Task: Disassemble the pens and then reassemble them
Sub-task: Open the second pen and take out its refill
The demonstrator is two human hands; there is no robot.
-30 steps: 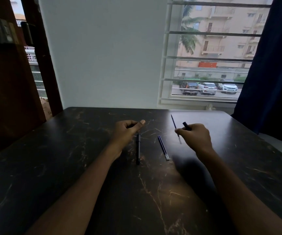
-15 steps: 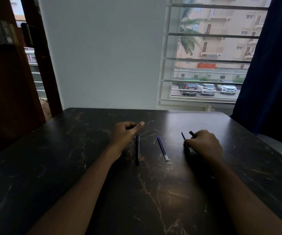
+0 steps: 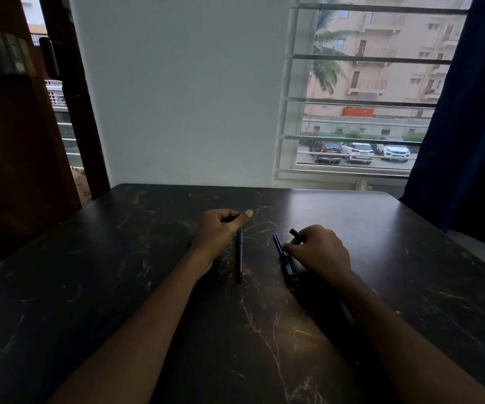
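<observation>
A black pen barrel (image 3: 239, 258) lies lengthwise on the dark table (image 3: 118, 287), its far end just under my left hand (image 3: 220, 231). That hand is curled, and a small dark pen part (image 3: 229, 219) shows between thumb and fingers; what it is I cannot tell. A blue pen (image 3: 281, 252) lies a little to the right. My right hand (image 3: 320, 250) rests beside it with fingertips touching its middle. It grips a short black pen piece (image 3: 297, 234) that sticks out toward the far left. The thin refill seen earlier is hidden.
The table's far edge meets a white wall (image 3: 188, 112) and a barred window (image 3: 360, 91). A dark blue curtain (image 3: 468, 126) hangs at the right, and a brown wooden door (image 3: 16, 141) stands at the left.
My right hand dropped to the table and slid left onto the blue pen, keeping the black piece; the thin refill it held is out of sight. My left hand has stayed put.
</observation>
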